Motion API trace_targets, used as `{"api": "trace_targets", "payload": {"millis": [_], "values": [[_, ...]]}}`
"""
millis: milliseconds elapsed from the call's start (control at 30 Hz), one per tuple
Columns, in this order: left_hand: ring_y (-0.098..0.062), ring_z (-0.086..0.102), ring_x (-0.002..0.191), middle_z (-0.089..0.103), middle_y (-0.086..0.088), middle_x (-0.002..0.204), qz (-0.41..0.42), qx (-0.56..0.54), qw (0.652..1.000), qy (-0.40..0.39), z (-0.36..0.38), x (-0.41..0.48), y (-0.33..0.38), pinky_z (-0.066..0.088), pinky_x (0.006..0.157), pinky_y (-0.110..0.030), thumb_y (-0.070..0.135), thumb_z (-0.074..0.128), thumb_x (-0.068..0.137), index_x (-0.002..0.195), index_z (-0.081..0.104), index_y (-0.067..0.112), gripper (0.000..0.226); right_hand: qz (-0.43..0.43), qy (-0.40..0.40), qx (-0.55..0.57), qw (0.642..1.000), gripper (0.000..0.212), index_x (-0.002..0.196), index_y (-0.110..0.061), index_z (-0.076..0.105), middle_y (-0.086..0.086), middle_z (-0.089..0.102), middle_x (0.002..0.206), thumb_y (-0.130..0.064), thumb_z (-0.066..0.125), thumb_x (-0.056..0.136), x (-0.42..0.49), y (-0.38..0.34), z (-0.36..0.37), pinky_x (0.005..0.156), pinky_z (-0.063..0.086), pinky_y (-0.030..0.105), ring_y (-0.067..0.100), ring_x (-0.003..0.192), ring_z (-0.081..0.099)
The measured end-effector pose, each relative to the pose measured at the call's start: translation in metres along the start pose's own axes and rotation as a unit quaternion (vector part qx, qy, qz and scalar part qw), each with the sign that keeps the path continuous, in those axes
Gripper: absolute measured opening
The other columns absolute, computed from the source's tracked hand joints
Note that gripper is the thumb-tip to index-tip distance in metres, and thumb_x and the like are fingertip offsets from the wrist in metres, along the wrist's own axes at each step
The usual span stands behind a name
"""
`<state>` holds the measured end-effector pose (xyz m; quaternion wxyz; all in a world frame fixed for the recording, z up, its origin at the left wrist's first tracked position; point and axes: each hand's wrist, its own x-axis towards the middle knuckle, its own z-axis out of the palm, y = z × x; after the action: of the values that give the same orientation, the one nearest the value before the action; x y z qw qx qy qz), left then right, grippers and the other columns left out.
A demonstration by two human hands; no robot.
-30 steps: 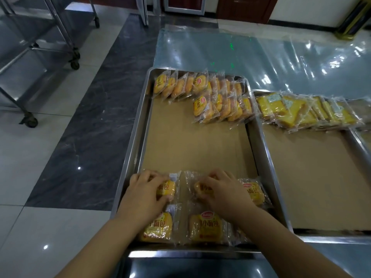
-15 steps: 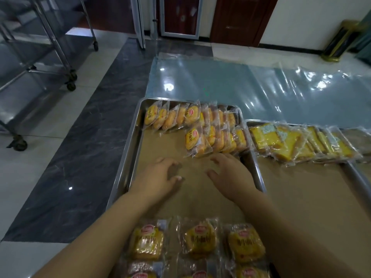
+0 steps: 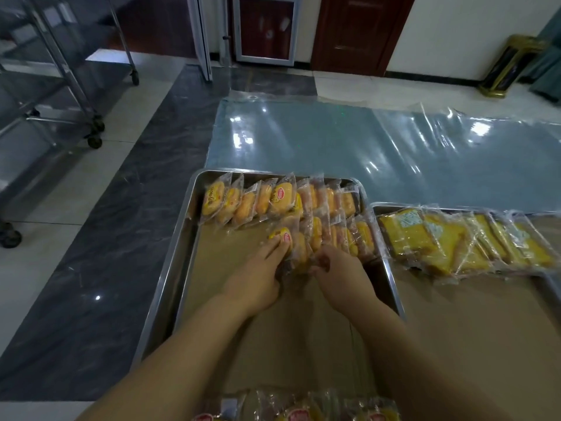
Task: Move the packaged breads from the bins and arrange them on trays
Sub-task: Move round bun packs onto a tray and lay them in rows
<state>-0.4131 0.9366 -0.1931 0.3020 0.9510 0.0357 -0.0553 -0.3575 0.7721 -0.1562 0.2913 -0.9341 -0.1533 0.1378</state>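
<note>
Hands have advanced from bare liner to the second row of packaged breads (image 3: 318, 238) in the metal tray (image 3: 170, 287) — left hand (image 3: 258, 281) fingers flat against the end pack, right hand (image 3: 340, 275) curled at its base, grip unclear. Row being squared; loose packs (image 3: 303, 411) wait at the near edge.

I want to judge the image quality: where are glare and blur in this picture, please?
Head view: bright glare spots lie on the clear plastic sheet and the glossy floor; the wide lens bends the steel rack at left; the bread packets at the bottom edge and the forearms are blurred; the far row of packets is sharp.
</note>
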Motion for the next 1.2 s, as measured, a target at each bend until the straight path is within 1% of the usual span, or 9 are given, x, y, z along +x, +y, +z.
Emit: {"api": "trace_targets", "payload": {"millis": [167, 333, 433, 600, 700, 800, 967, 1067, 1200], "values": [[-0.017, 0.02, 0.136, 0.02, 0.004, 0.149, 0.0, 0.08, 0.997, 0.015, -0.004, -0.033, -0.015, 0.026, 0.109, -0.029, 0.035, 0.047, 0.088, 0.144, 0.032, 0.024, 0.059, -0.005, 0.035, 0.072, 0.997, 0.011, 0.084, -0.025, 0.059, -0.009, 0.061, 0.079, -0.015, 0.056, 0.089, -0.016, 0.007, -0.001, 0.061, 0.049, 0.022, 0.005, 0.074, 0.058], [-0.022, 0.025, 0.127, 0.028, -0.001, 0.142, -0.032, 0.155, 0.987, 0.038, -0.01, -0.069, -0.025, 0.035, 0.102, -0.035, 0.036, 0.038, 0.092, 0.141, 0.035, 0.029, 0.05, -0.178, 0.1, -0.025, 0.979, 0.015, 0.09, -0.012, 0.071, 0.0, 0.069, 0.085, -0.004, 0.059, 0.087, -0.046, 0.016, -0.006, 0.063, 0.053, 0.036, 0.016, 0.074, 0.062], [-0.025, 0.027, 0.123, 0.03, -0.004, 0.138, -0.076, 0.188, 0.978, 0.045, -0.013, -0.084, -0.027, 0.037, 0.1, -0.041, 0.038, 0.037, 0.091, 0.14, 0.035, 0.03, 0.049, -0.241, 0.106, -0.092, 0.96, 0.018, 0.08, -0.01, 0.074, 0.006, 0.072, 0.089, 0.007, 0.069, 0.074, -0.062, 0.023, -0.004, 0.062, 0.056, 0.041, 0.027, 0.08, 0.066], [-0.026, 0.026, 0.122, 0.03, -0.007, 0.136, -0.089, 0.194, 0.975, 0.057, -0.008, -0.1, -0.029, 0.03, 0.105, -0.041, 0.034, 0.041, 0.091, 0.14, 0.037, 0.026, 0.05, -0.238, 0.051, -0.147, 0.959, 0.017, 0.072, -0.012, 0.075, 0.003, 0.073, 0.088, 0.005, 0.073, 0.07, -0.079, 0.035, 0.003, 0.065, 0.056, 0.044, 0.028, 0.079, 0.066], [-0.028, 0.019, 0.132, 0.024, -0.009, 0.144, -0.077, 0.18, 0.979, 0.051, -0.004, -0.105, -0.03, 0.026, 0.11, -0.041, 0.031, 0.042, 0.092, 0.142, 0.035, 0.023, 0.051, -0.231, 0.023, -0.156, 0.96, 0.017, 0.08, -0.014, 0.076, 0.001, 0.071, 0.095, 0.0, 0.068, 0.077, -0.084, 0.038, 0.005, 0.073, 0.054, 0.041, 0.025, 0.088, 0.063], [-0.028, 0.021, 0.133, 0.026, -0.008, 0.144, -0.08, 0.173, 0.98, 0.047, -0.005, -0.108, -0.03, 0.033, 0.107, -0.041, 0.031, 0.04, 0.093, 0.142, 0.034, 0.024, 0.05, -0.189, -0.014, -0.158, 0.969, 0.023, 0.093, -0.016, 0.074, -0.004, 0.065, 0.111, -0.004, 0.057, 0.085, -0.086, 0.039, 0.006, 0.085, 0.049, 0.036, 0.02, 0.103, 0.057], [-0.023, 0.038, 0.113, 0.039, -0.005, 0.131, -0.083, 0.197, 0.975, 0.063, -0.01, -0.115, -0.026, 0.039, 0.095, -0.038, 0.039, 0.038, 0.094, 0.134, 0.043, 0.028, 0.042, -0.156, 0.045, -0.097, 0.982, 0.027, 0.112, -0.015, 0.066, 0.002, 0.062, 0.114, -0.013, 0.057, 0.086, -0.087, 0.032, 0.008, 0.081, 0.045, 0.027, 0.021, 0.104, 0.055], [-0.022, 0.037, 0.113, 0.041, -0.004, 0.126, -0.074, 0.186, 0.978, 0.059, -0.009, -0.121, -0.028, 0.039, 0.095, -0.035, 0.038, 0.044, 0.093, 0.134, 0.046, 0.026, 0.043, -0.14, -0.004, -0.125, 0.982, 0.038, 0.13, -0.026, 0.052, 0.001, 0.048, 0.134, -0.029, 0.053, 0.091, -0.083, 0.021, 0.02, 0.095, 0.04, 0.034, 0.021, 0.122, 0.041], [-0.019, 0.037, 0.113, 0.041, -0.002, 0.121, -0.084, 0.15, 0.983, 0.066, -0.007, -0.134, -0.027, 0.042, 0.092, -0.032, 0.039, 0.052, 0.09, 0.131, 0.05, 0.026, 0.043, -0.103, -0.042, -0.153, 0.982, 0.034, 0.128, -0.032, 0.052, 0.002, 0.036, 0.142, -0.034, 0.047, 0.094, -0.087, 0.008, 0.038, 0.1, 0.039, 0.042, 0.024, 0.13, 0.027]]}}
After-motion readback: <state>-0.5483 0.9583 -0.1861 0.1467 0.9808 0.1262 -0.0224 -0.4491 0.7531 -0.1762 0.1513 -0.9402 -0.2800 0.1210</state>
